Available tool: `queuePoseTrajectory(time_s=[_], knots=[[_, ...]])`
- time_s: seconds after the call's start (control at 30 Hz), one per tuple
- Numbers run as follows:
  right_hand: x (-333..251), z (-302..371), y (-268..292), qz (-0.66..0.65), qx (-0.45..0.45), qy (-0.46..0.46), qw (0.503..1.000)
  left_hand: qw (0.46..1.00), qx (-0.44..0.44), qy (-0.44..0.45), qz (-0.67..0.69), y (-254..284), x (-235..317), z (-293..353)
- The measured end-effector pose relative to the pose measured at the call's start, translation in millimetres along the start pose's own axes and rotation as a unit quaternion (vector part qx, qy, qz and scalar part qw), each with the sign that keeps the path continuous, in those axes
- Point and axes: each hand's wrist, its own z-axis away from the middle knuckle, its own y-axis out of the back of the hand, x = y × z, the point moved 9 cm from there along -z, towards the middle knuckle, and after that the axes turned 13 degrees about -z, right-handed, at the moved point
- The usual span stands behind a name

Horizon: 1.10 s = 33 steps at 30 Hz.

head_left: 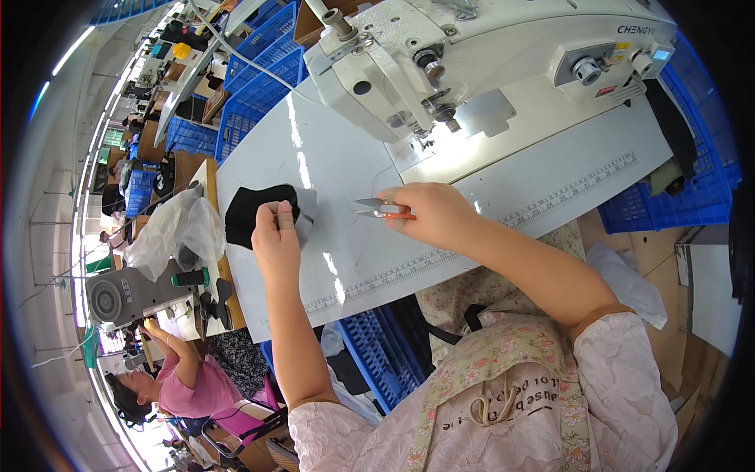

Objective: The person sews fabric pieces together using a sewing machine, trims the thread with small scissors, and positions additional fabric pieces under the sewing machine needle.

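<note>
My left hand (277, 236) pinches the near edge of a black fabric piece (250, 206) at the left side of the white sewing table (330, 236). In my right hand (435, 214) is a pair of thread snips (376, 206) with orange-red on one handle. Their blades point left toward the fabric, with a gap between, and the tips stand apart. A white sewing machine (480, 71) stands beyond my hands, its lamp lighting the needle area (425, 144). A thin thread runs from there down toward the snips.
A printed ruler (543, 208) follows the table's near edge. Blue crates stand behind, at the right (684, 165) and below the table (383, 354). To the left, clear plastic bags (181, 232) lie by another machine (130, 295), where a person in pink (197, 385) sits.
</note>
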Motion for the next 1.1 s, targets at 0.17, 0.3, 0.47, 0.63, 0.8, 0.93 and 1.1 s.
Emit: queuePoseTrajectory(time_s=[0.17,0.3,0.47,0.63,0.8,0.93,1.1], knots=[[-23.6,-17.4,-6.8,0.049,0.010,0.060,0.997,1.000,-0.025,-0.005,-0.018,-6.6,11.4,2.7],[-29.1,-35.2,-23.2,0.031,-0.018,0.062,0.997,0.999,-0.022,-0.007,-0.026,-9.8,9.6,3.4],[-28.9,-45.7,-36.9,0.018,-0.035,0.051,0.998,0.999,-0.017,-0.025,-0.036,-10.2,15.8,6.4],[-24.2,-48.3,-41.9,0.016,-0.001,0.084,0.996,0.998,-0.029,-0.027,-0.049,-12.8,18.0,7.7],[-20.9,-51.8,-47.6,0.039,-0.047,0.053,0.997,0.996,-0.029,-0.045,-0.070,-14.4,23.7,9.0],[-23.3,-47.3,-38.8,0.034,-0.030,0.055,0.997,0.997,-0.016,-0.054,-0.061,-18.3,16.8,8.3],[-19.2,-8.6,-6.5,0.065,0.003,0.050,0.997,0.984,0.072,-0.075,-0.142,1.7,-14.7,-12.5]])
